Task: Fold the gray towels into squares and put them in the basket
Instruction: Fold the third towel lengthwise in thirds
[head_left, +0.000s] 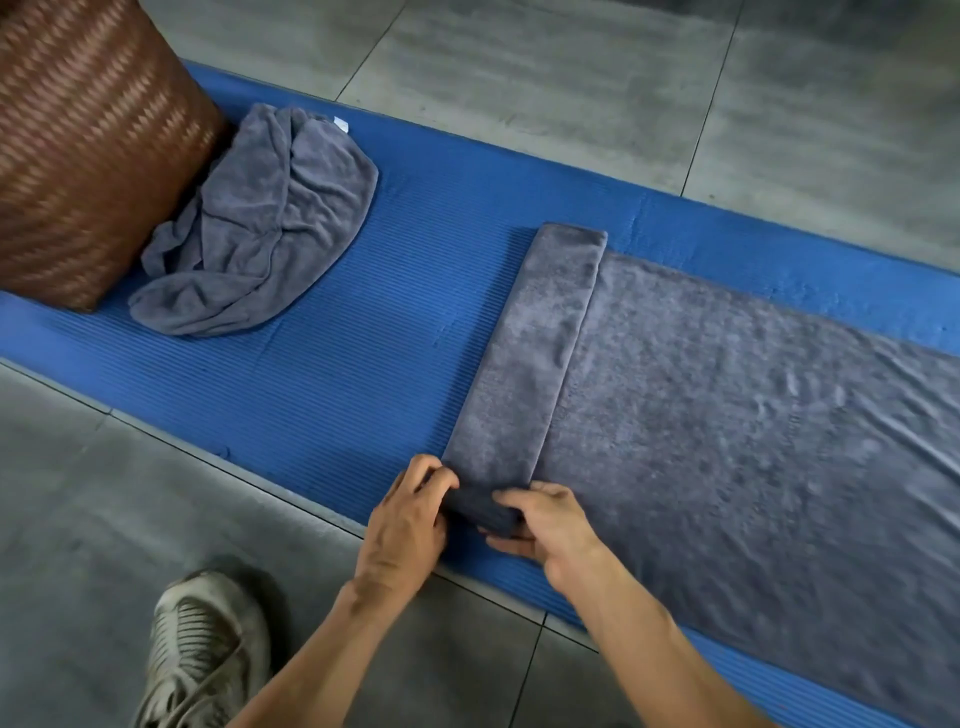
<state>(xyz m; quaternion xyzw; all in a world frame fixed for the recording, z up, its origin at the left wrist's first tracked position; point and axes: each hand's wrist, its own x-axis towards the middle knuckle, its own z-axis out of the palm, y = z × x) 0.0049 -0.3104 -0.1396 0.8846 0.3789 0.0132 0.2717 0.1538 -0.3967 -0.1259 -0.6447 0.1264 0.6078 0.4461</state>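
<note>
The towel (727, 415) fold's near end was pinched by both the left hand (405, 530) and right hand (550, 525); edges should be kept aligned.

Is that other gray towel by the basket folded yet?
No. The crumpled towel lies bunched in a heap on the blue mat, against the brown basket.

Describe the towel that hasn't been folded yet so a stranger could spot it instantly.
Find the brown woven basket at the blue mat's far left end. The crumpled towel lies bunched against it, unlike the flat towel both hands grip.
</note>
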